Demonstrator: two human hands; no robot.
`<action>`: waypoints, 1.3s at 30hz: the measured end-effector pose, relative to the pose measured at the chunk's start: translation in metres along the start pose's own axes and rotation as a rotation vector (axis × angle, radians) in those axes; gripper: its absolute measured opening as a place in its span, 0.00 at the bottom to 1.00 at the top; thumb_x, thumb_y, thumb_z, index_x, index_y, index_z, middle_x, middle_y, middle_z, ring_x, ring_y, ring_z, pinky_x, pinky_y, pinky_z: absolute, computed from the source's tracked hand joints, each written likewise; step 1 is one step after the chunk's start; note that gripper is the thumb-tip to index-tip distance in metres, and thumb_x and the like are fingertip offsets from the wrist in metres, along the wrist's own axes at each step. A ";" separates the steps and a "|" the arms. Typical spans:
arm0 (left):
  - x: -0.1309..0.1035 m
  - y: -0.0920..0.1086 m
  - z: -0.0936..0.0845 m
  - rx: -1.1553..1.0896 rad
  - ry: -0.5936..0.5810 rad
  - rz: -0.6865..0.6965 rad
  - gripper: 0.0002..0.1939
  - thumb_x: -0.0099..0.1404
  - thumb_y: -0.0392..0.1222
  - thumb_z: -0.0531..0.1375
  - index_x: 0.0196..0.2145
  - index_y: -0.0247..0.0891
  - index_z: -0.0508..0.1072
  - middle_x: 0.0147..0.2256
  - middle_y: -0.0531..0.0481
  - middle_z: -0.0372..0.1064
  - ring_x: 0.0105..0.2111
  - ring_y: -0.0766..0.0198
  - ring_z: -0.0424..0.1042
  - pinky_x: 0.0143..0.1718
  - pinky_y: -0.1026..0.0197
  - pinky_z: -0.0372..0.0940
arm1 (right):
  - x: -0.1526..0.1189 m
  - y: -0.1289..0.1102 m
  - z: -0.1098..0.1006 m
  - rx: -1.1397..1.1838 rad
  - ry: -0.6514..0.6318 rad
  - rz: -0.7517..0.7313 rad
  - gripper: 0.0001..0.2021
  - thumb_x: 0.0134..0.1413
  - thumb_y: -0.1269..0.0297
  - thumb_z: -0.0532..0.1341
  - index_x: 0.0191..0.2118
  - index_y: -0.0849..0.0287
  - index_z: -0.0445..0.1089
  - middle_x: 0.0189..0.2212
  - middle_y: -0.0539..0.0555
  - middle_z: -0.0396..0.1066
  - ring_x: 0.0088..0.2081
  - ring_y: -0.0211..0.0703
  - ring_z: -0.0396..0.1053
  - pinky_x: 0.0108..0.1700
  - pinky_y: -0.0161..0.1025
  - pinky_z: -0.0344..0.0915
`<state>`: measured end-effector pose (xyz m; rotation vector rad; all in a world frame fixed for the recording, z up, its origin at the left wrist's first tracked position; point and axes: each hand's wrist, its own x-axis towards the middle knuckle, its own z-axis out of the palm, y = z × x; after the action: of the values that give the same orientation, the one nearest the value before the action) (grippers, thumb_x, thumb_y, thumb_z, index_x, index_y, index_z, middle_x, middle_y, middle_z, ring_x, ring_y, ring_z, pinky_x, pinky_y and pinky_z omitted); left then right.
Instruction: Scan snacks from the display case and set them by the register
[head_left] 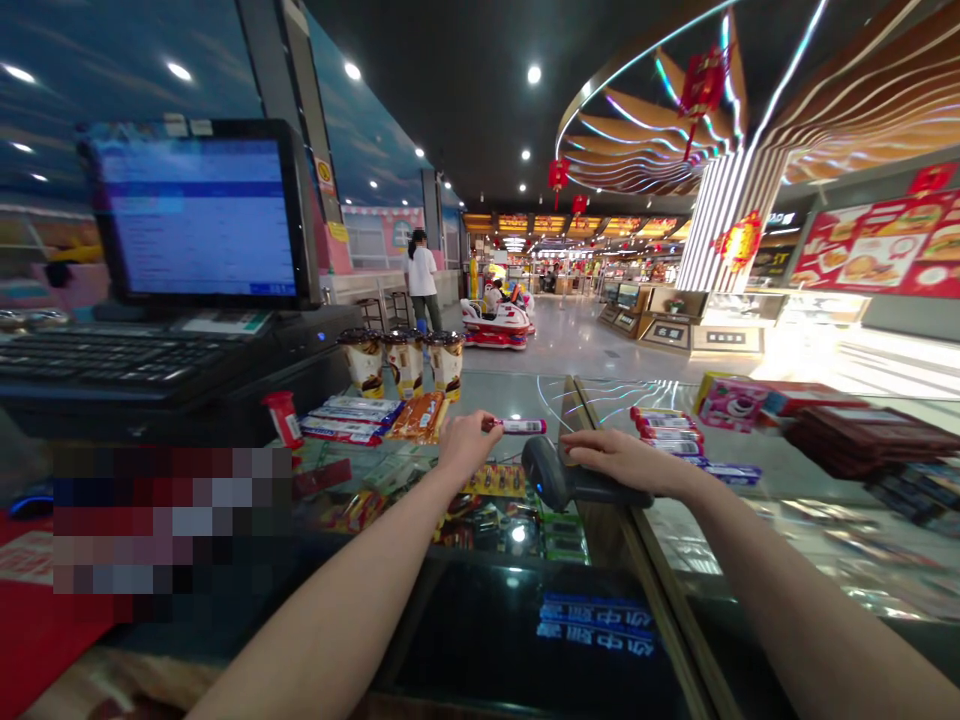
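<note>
Pinching red-and-white tube (523, 427) in left hand (466, 443), with open glass countertop (502, 393) farther away. Touching barcode scanner (547, 476) with right hand (634, 459); can't tell grip.

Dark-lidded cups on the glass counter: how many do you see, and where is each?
3, in a row beyond the flat packets: the left cup nearest the monitor, the middle cup, and the right cup. Others could be hidden behind them.
</note>
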<state>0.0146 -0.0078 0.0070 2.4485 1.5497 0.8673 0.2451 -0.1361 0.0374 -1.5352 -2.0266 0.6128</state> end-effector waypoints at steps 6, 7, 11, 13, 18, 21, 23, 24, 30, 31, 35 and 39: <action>0.003 -0.008 -0.004 -0.010 0.025 -0.044 0.15 0.63 0.49 0.57 0.42 0.42 0.77 0.39 0.50 0.78 0.44 0.55 0.73 0.50 0.55 0.61 | -0.015 -0.010 -0.002 -0.016 -0.180 0.036 0.36 0.43 0.55 0.69 0.60 0.56 0.63 0.51 0.57 0.71 0.48 0.52 0.70 0.51 0.45 0.65; 0.003 -0.009 -0.004 -0.006 0.028 -0.052 0.15 0.63 0.49 0.56 0.42 0.42 0.77 0.39 0.50 0.78 0.44 0.56 0.73 0.50 0.56 0.61 | -0.016 -0.010 -0.001 -0.043 -0.178 0.028 0.36 0.40 0.58 0.70 0.58 0.56 0.63 0.50 0.57 0.71 0.48 0.51 0.70 0.50 0.44 0.65; 0.002 -0.009 -0.009 0.008 0.025 -0.075 0.16 0.63 0.49 0.56 0.42 0.41 0.77 0.39 0.49 0.78 0.42 0.56 0.74 0.48 0.57 0.63 | -0.015 -0.008 0.004 -0.143 -0.143 0.012 0.27 0.39 0.62 0.69 0.49 0.57 0.66 0.44 0.55 0.72 0.44 0.49 0.70 0.45 0.42 0.64; 0.001 -0.008 -0.011 0.000 0.021 -0.077 0.16 0.64 0.48 0.55 0.43 0.40 0.77 0.40 0.49 0.78 0.42 0.56 0.74 0.47 0.57 0.63 | -0.014 -0.006 0.004 -0.173 -0.125 0.020 0.24 0.40 0.61 0.69 0.46 0.57 0.66 0.40 0.54 0.73 0.41 0.48 0.70 0.42 0.41 0.64; 0.000 -0.008 -0.014 -0.053 0.025 -0.082 0.15 0.64 0.46 0.55 0.44 0.38 0.76 0.41 0.47 0.77 0.43 0.57 0.74 0.46 0.59 0.64 | -0.014 0.000 -0.002 -0.182 -0.030 0.012 0.23 0.42 0.63 0.66 0.47 0.58 0.66 0.39 0.54 0.73 0.39 0.46 0.71 0.40 0.40 0.64; 0.001 -0.010 -0.013 -0.098 0.034 -0.069 0.15 0.64 0.44 0.55 0.44 0.36 0.75 0.41 0.46 0.77 0.43 0.58 0.74 0.46 0.60 0.64 | -0.013 0.004 -0.005 -0.167 0.010 0.009 0.22 0.43 0.62 0.66 0.48 0.59 0.67 0.39 0.55 0.74 0.38 0.46 0.72 0.40 0.41 0.65; 0.002 -0.012 -0.011 -0.119 0.044 -0.058 0.15 0.64 0.44 0.56 0.44 0.36 0.75 0.41 0.46 0.77 0.43 0.58 0.74 0.46 0.60 0.65 | -0.013 0.005 -0.006 -0.155 0.019 0.001 0.22 0.44 0.62 0.65 0.47 0.59 0.68 0.39 0.55 0.75 0.38 0.46 0.72 0.41 0.41 0.65; 0.003 -0.012 -0.010 -0.127 0.050 -0.054 0.14 0.64 0.44 0.56 0.44 0.36 0.75 0.41 0.46 0.77 0.43 0.58 0.74 0.47 0.60 0.65 | -0.013 0.004 -0.006 -0.152 0.019 -0.006 0.21 0.44 0.62 0.65 0.47 0.59 0.69 0.39 0.55 0.75 0.38 0.46 0.72 0.41 0.41 0.65; 0.003 -0.015 -0.008 -0.160 0.072 -0.009 0.15 0.64 0.45 0.56 0.43 0.35 0.75 0.40 0.45 0.76 0.42 0.57 0.73 0.46 0.59 0.65 | -0.013 -0.003 -0.005 -0.141 0.009 -0.036 0.21 0.45 0.61 0.65 0.48 0.58 0.70 0.40 0.55 0.75 0.39 0.47 0.72 0.44 0.43 0.66; 0.003 -0.015 -0.007 -0.162 0.073 -0.005 0.15 0.64 0.45 0.56 0.43 0.35 0.75 0.40 0.45 0.76 0.42 0.57 0.73 0.47 0.59 0.65 | -0.013 -0.003 -0.005 -0.138 0.016 -0.039 0.21 0.45 0.61 0.65 0.48 0.58 0.70 0.40 0.55 0.75 0.40 0.47 0.72 0.44 0.43 0.66; 0.004 -0.016 -0.005 -0.158 0.078 -0.011 0.14 0.64 0.44 0.56 0.43 0.36 0.75 0.40 0.46 0.76 0.42 0.58 0.73 0.47 0.58 0.64 | -0.012 0.000 -0.005 -0.119 0.029 -0.051 0.22 0.44 0.62 0.65 0.48 0.58 0.70 0.41 0.55 0.75 0.41 0.48 0.72 0.46 0.44 0.66; 0.004 -0.016 -0.005 -0.160 0.075 -0.022 0.14 0.64 0.43 0.56 0.44 0.36 0.75 0.40 0.45 0.76 0.42 0.58 0.73 0.47 0.59 0.64 | -0.013 -0.001 -0.004 -0.122 0.029 -0.048 0.22 0.44 0.61 0.65 0.48 0.59 0.70 0.41 0.55 0.75 0.41 0.48 0.72 0.46 0.44 0.66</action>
<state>0.0008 0.0019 0.0071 2.3088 1.4654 1.0471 0.2496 -0.1489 0.0397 -1.5496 -2.1069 0.4535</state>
